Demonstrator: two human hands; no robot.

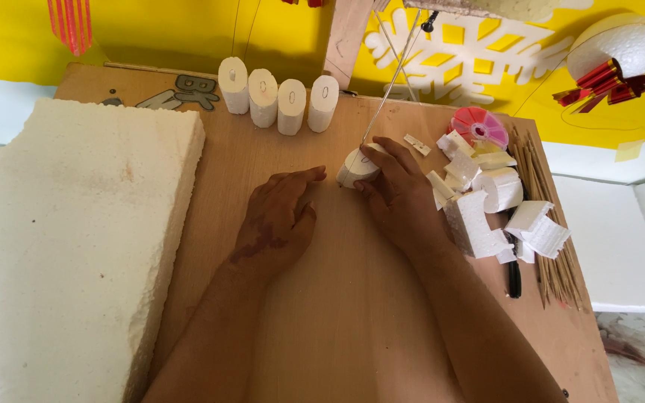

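The small foam piece (pixel 357 167) sits mid-surface against a taut thin wire (pixel 386 93), gripped by the right hand (pixel 401 195) so it stays steady at the wire. The left hand (pixel 276 224) rests open, flat beside it, fingertips near it.

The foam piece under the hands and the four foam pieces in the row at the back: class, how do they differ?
1. The foam piece lies tilted on the board; the four in the row stand upright.
2. The right hand grips the foam piece while the left hand lies flat beside it; the row is untouched.
3. A thin wire meets the foam piece; the row stands clear of it.
Shared: white foam, rounded shape.
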